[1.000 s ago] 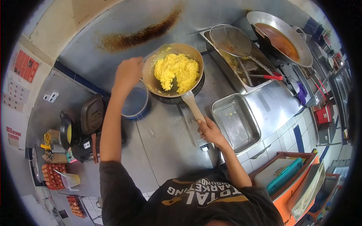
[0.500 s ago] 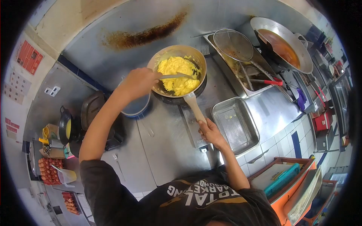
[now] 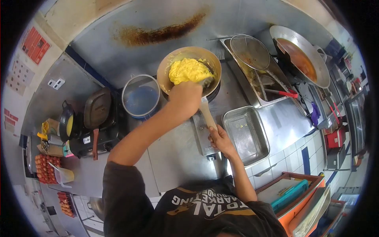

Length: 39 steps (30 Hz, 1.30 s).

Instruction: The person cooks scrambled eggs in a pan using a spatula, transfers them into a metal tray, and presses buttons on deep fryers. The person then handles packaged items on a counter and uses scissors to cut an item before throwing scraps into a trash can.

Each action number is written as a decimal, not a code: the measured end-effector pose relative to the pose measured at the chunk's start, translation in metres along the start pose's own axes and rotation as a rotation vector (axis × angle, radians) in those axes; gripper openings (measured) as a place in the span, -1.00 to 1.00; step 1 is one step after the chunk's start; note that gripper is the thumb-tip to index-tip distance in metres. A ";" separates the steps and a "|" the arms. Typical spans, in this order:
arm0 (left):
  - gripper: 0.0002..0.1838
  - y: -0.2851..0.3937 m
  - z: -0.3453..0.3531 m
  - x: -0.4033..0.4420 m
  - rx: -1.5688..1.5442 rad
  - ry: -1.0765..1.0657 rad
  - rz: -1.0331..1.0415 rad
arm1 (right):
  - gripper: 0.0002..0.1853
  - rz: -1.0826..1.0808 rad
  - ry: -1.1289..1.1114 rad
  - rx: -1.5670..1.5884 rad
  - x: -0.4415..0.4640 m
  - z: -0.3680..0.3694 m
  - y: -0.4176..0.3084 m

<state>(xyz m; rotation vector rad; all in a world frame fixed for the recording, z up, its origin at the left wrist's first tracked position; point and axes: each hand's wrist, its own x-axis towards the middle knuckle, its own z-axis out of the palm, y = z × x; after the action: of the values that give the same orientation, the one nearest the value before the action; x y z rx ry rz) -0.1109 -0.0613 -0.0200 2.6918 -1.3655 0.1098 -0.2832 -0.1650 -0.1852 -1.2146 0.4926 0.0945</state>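
Note:
A beige frying pan (image 3: 164, 65) sits on a burner by the steel back wall, with a mound of yellow scrambled eggs (image 3: 189, 71) in it. Closed around the pan's beige handle (image 3: 206, 112) is my right hand (image 3: 222, 140). My left hand (image 3: 185, 98) is over the pan's near rim, gripping a grey spatula (image 3: 207, 82). Most of the spatula is hidden by the hand; its blade shows at the right side of the eggs.
Left of the pan stands a blue container with a strainer (image 3: 141, 96) on top. A wire-mesh basket (image 3: 246, 136) lies to the right. Beyond it are a steel tray (image 3: 256, 103) with a skimmer (image 3: 250, 51) and a wok (image 3: 321, 75) of reddish-brown liquid. Egg trays (image 3: 48, 169) are far left.
My left hand has moved right and nearer to me with the spatula, to the pan's near edge. The eggs are gathered into a tighter mound. My right hand still holds the handle.

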 end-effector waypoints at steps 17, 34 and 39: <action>-0.88 -0.036 -0.076 -0.051 0.238 -0.182 0.034 | -0.71 -0.035 0.030 -0.027 -0.001 0.001 -0.005; -0.81 -0.063 -0.076 -0.032 0.126 0.052 -0.109 | -0.69 -0.063 0.016 -0.034 0.000 0.001 -0.003; -0.77 -0.050 -0.066 -0.050 0.044 0.001 -0.043 | -0.69 -0.073 0.008 -0.033 0.004 -0.001 0.002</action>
<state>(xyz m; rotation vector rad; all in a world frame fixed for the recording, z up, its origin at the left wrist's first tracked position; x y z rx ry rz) -0.1005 0.0178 0.0354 2.7543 -1.3198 0.1382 -0.2808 -0.1664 -0.1887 -1.2639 0.4545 0.0362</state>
